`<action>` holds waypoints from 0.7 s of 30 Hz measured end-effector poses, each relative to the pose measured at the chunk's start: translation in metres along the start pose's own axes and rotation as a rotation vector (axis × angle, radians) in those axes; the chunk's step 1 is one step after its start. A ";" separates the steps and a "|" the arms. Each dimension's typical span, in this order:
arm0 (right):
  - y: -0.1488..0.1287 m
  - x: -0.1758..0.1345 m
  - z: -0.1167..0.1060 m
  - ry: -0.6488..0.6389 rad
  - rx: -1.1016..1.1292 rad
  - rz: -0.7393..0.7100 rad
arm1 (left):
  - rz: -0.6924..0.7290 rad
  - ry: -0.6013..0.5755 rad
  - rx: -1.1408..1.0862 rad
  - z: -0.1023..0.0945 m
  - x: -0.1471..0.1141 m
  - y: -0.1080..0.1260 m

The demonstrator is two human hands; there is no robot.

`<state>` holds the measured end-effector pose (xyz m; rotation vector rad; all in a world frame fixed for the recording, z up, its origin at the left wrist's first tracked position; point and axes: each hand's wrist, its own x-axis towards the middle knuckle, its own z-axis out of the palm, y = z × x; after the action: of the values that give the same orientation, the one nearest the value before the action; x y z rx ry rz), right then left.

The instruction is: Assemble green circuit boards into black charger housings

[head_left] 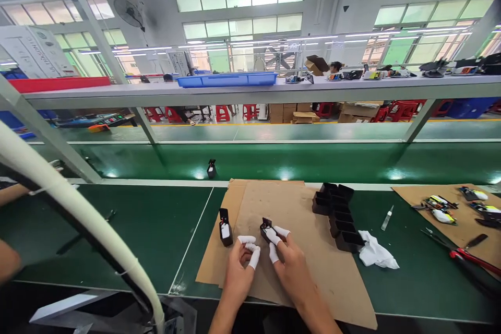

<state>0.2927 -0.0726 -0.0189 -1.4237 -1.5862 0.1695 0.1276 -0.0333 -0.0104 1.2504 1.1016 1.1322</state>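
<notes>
White finger cots cover the fingertips of both hands. My right hand (291, 263) grips a small black plastic case (265, 234) with its lid raised and a white part inside, low over the cardboard sheet (313, 282). Just left of it, my left hand (240, 266) is curled, thumb tip against the fingertips; whatever may be between them is hidden. A second black case (225, 232) of the same kind stands upright left of my left hand, lid up, with a white piece and a bit of red showing inside.
Several empty black cases (340, 219) stand grouped on the cardboard's right side. Beside them lie a crumpled white tissue (376, 250), a small tube (387, 218), red-handled pliers (462, 255) and circuit boards (442, 209). Another case (211, 168) sits on the green belt (274, 159). A thick hose (78, 209) crosses the left; a person's arm (11, 193) shows behind it.
</notes>
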 end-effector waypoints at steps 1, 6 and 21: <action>0.000 -0.001 0.002 0.006 -0.021 -0.005 | -0.002 0.006 -0.030 -0.002 0.001 -0.002; 0.001 0.000 0.007 0.014 -0.095 -0.023 | 0.011 -0.007 -0.058 -0.007 -0.003 -0.010; -0.012 -0.009 -0.018 0.050 -0.052 -0.128 | -0.013 0.076 -0.126 -0.012 -0.013 0.006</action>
<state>0.2957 -0.0923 -0.0065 -1.3502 -1.6446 0.0174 0.1138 -0.0445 -0.0047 1.1083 1.0765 1.2287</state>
